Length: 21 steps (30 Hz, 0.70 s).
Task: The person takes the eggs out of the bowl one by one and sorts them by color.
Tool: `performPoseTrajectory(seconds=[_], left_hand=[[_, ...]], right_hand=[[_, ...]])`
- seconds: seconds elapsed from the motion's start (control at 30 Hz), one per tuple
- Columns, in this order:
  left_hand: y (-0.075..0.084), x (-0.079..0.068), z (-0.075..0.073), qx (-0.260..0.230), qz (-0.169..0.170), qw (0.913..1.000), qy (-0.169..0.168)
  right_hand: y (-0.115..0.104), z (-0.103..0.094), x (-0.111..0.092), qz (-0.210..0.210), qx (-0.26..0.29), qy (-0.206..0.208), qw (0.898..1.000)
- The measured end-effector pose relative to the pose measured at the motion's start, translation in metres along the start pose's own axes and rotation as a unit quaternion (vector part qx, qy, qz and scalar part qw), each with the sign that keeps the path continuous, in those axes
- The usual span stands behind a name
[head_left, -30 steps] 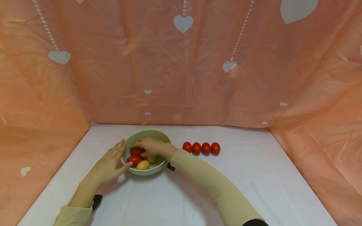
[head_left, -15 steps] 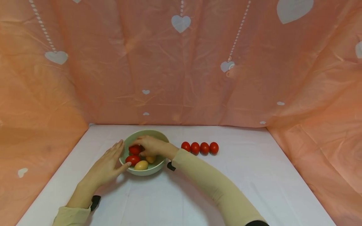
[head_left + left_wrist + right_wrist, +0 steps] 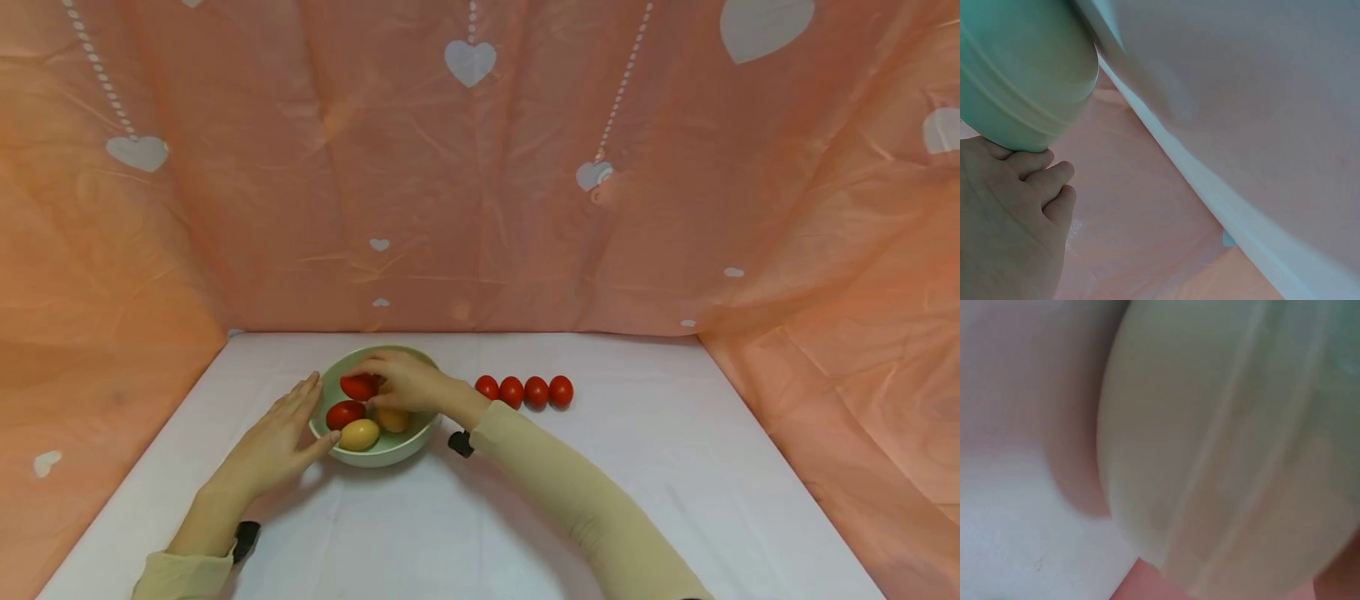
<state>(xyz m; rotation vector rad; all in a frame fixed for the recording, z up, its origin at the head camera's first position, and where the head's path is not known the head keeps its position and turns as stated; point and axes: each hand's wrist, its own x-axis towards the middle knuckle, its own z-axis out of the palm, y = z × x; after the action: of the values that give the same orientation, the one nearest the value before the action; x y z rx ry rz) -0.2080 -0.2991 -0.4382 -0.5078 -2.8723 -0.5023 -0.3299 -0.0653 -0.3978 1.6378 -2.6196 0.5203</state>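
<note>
A pale green bowl stands at the back left of the white table. My right hand reaches in over its right rim and pinches a red egg between thumb and fingers. Below that lie another red egg, a yellow egg and an orange-yellow egg partly under my hand. With fingers straight along the left side and the thumb at the near rim, my left hand steadies the bowl. Its fingertips meet the bowl's wall in the left wrist view. The right wrist view shows only the bowl's outside.
To the bowl's right, several red eggs stand in a row, the leftmost partly behind my right wrist. A peach curtain with white hearts encloses the table at the back and both sides.
My right hand has risen slightly with the red egg, showing more of the orange-yellow egg beneath. The head view has turned slightly right. My left hand keeps its place at the bowl.
</note>
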Motion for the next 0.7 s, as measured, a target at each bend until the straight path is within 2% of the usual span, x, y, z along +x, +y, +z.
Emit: performPoseTrajectory(seconds=[0.27,0.43,0.7], left_hand=[[-0.001,0.000,0.000,0.002,0.001,1.0000,0.000],[-0.002,0.001,0.002,0.000,0.002,1.0000,0.004],[-0.002,0.001,0.003,0.001,0.008,0.9999,0.012]], right_hand=[[0.002,-0.008,-0.019,0.014,0.083,0.056,0.995],[0.004,-0.012,-0.032,0.020,0.112,0.092,0.989],[0.012,-0.012,-0.057,0.018,0.145,0.168,0.975]])
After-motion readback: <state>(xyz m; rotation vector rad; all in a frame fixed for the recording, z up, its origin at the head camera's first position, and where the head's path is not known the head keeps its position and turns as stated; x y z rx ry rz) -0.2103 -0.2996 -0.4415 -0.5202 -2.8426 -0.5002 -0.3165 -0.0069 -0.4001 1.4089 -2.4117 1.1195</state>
